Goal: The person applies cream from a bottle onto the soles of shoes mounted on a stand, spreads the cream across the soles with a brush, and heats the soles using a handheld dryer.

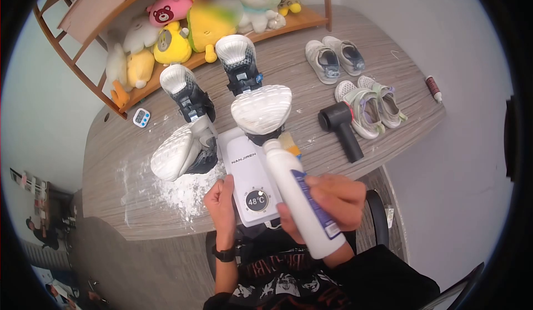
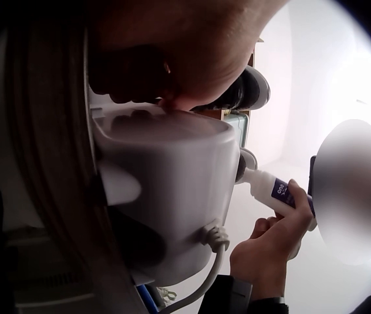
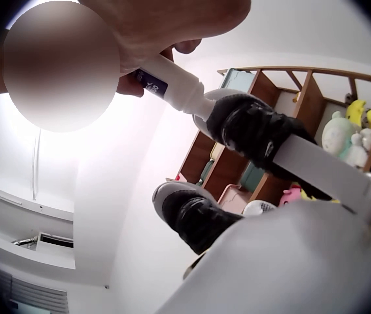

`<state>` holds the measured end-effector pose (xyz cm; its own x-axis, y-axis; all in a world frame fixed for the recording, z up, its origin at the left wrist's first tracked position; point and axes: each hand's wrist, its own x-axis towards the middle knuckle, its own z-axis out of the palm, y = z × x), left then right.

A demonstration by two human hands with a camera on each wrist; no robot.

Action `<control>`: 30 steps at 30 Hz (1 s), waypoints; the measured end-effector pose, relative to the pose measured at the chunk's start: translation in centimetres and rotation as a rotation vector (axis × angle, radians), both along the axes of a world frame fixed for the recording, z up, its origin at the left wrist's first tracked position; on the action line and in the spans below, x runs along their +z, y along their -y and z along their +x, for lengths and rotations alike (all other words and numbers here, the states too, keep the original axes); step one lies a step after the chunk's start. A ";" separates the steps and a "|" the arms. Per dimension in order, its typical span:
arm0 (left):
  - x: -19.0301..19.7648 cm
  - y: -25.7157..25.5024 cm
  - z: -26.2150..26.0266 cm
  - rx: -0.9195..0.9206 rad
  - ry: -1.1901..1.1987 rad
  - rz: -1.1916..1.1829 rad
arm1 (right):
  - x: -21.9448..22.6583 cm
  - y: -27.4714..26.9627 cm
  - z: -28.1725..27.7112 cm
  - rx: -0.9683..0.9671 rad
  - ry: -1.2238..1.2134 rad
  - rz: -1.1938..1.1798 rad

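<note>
My right hand [image 1: 341, 201] grips a white squeeze bottle [image 1: 302, 210] with a dark blue label, tilted over the table. In the right wrist view its nozzle reaches the sole edge of a black shoe [image 3: 244, 127]. Several shoes hang soles up on the arms of a white shoe dryer [image 1: 244, 171], whose display reads 48°C. The front right sole [image 1: 261, 110] and front left sole [image 1: 175, 154] are white. My left hand [image 1: 220, 203] holds the dryer's left edge, fingers curled and thumb along the rim. In the left wrist view the dryer's cord [image 2: 215, 275] leaves its end.
White powder [image 1: 191, 193] lies left of the dryer. A black handheld blower [image 1: 341, 126], two pairs of light shoes [image 1: 366, 107] and a small tube [image 1: 434, 89] are on the right. A timer [image 1: 141, 118] sits left; plush toys [image 1: 208, 24] fill the shelf behind.
</note>
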<state>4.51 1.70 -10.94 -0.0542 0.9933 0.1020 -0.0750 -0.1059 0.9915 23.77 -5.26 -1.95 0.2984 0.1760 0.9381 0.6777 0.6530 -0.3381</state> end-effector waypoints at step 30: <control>0.0 0.4 -0.5 -0.047 -0.031 0.009 | -1.5 -1.6 0.0 0.082 -0.021 -0.007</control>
